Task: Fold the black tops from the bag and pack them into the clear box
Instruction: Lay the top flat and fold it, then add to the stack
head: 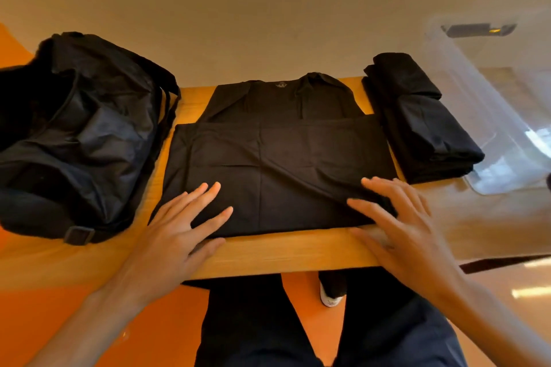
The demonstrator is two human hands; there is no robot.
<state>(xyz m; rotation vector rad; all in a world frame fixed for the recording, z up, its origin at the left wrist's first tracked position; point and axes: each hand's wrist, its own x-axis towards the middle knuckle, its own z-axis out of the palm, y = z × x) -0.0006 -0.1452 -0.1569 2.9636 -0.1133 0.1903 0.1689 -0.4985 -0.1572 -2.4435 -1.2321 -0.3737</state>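
A black top (280, 158) lies flat on the wooden table (268, 256), its neck toward the wall and its lower part folded up over the body. My left hand (179, 226) rests with spread, straight fingers on the top's near left corner. My right hand (396, 217) lies with straight fingers on the near right corner, slightly blurred. A black fabric bag (77, 134) sits crumpled at the left. A stack of folded black tops (417, 119) lies to the right of the flat top. The clear box (492, 104) stands at the far right.
The table's near edge runs just in front of my hands, with my dark trousers (268, 328) and an orange floor (155, 328) below. A beige wall stands right behind the table. The clear box overhangs the table's right end.
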